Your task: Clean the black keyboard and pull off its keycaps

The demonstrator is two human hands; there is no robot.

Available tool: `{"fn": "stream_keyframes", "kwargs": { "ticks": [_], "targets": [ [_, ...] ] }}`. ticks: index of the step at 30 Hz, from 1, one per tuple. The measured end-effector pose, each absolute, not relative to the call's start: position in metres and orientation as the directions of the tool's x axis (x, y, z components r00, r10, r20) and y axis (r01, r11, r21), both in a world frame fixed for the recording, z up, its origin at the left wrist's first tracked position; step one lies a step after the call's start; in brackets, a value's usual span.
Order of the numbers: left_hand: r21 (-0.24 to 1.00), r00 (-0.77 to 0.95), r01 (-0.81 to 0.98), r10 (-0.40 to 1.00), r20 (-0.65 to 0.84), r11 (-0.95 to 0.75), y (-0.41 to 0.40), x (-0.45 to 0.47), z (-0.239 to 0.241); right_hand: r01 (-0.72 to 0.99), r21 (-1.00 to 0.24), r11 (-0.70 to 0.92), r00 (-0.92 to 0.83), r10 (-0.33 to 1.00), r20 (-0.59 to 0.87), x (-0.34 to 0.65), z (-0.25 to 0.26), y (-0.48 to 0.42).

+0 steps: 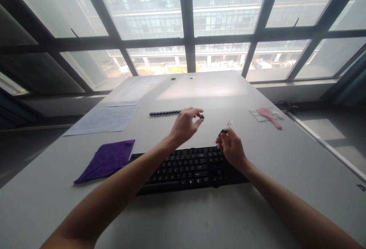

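Note:
My left hand (186,122) is above the table beyond the keyboard, with a small black keycap (202,116) pinched between thumb and fingertip. Beside that hand, a straight row of black keycaps (163,113) lies on the table, its right end hidden behind the fingers. In my right hand (232,145) is a keycap puller (223,131) with a black handle, its thin wire prongs pointing up and away from me. A black keyboard (188,167) lies below both hands. My left forearm covers its left part, and my right hand covers some of its right side.
Left of the keyboard lies a folded purple cloth (107,161). Printed paper sheets (105,119) are spread at the table's left edge. A pink hairbrush (268,116) rests on a clear plastic bag at the right. Large windows (223,9) stand behind the white table (286,173).

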State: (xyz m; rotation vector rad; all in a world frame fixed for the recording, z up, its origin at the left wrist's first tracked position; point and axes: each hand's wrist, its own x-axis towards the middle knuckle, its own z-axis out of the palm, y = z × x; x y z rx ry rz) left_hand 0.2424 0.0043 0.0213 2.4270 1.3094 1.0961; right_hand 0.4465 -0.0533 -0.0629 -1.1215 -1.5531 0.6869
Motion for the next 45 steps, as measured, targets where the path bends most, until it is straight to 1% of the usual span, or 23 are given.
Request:
{"fn": "stream_keyframes", "kwargs": {
  "ticks": [2, 4, 5, 9, 15, 19, 29, 33, 36, 38, 40, 42, 45],
  "targets": [
    [0.449, 0.3, 0.732, 0.834, 0.464, -0.513, 0.047, 0.233, 0.019, 0.302, -0.866, 0.399, -0.017, 0.91, 0.413, 0.446, -0.064, -0.053],
    [0.386, 0.254, 0.831, 0.89, 0.378, -0.401, 0.085, 0.227, 0.01, 0.3, -0.865, 0.401, -0.022, 0.91, 0.414, 0.446, -0.064, -0.052],
    [0.369, 0.243, 0.849, 0.9, 0.362, -0.378, 0.101, 0.225, 0.004, 0.301, -0.865, 0.401, -0.024, 0.91, 0.414, 0.446, -0.065, -0.052],
    [0.332, 0.237, 0.88, 0.921, 0.31, -0.339, 0.138, 0.224, -0.023, 0.306, -0.866, 0.395, -0.042, 0.914, 0.403, 0.446, -0.063, -0.052],
    [0.338, 0.173, 0.909, 0.957, 0.231, -0.246, 0.159, 0.227, -0.048, 0.303, -0.877, 0.374, -0.061, 0.925, 0.374, 0.446, -0.06, -0.054],
    [0.339, 0.124, 0.921, 0.968, 0.218, -0.194, 0.165, 0.228, -0.053, 0.289, -0.884, 0.368, -0.072, 0.929, 0.363, 0.445, -0.059, -0.053],
    [0.347, 0.051, 0.93, 0.976, 0.213, -0.124, 0.16, 0.227, -0.053, 0.289, -0.881, 0.375, -0.086, 0.927, 0.366, 0.446, -0.059, -0.053],
    [0.36, 0.049, 0.924, 0.974, 0.223, -0.129, 0.158, 0.221, -0.045, 0.262, -0.888, 0.377, -0.059, 0.925, 0.376, 0.446, -0.062, -0.052],
    [0.374, 0.035, 0.916, 0.961, 0.276, -0.141, 0.146, 0.219, -0.029, 0.244, -0.896, 0.37, -0.016, 0.926, 0.378, 0.446, -0.064, -0.05],
    [0.361, 0.061, 0.915, 0.948, 0.314, -0.178, 0.126, 0.222, -0.015, 0.221, -0.908, 0.355, 0.017, 0.93, 0.367, 0.446, -0.064, -0.048],
    [0.321, 0.166, 0.908, 0.935, 0.314, -0.269, 0.094, 0.229, -0.001, 0.196, -0.92, 0.338, 0.045, 0.935, 0.353, 0.447, -0.062, -0.047],
    [0.268, 0.351, 0.873, 0.907, 0.234, -0.407, 0.052, 0.239, 0.008, 0.186, -0.925, 0.332, 0.067, 0.935, 0.349, 0.448, -0.06, -0.046],
    [0.174, 0.504, 0.838, 0.855, 0.121, -0.518, -0.013, 0.256, 0.008, 0.209, -0.918, 0.336, 0.07, 0.931, 0.357, 0.451, -0.057, -0.046]
  ]
}}
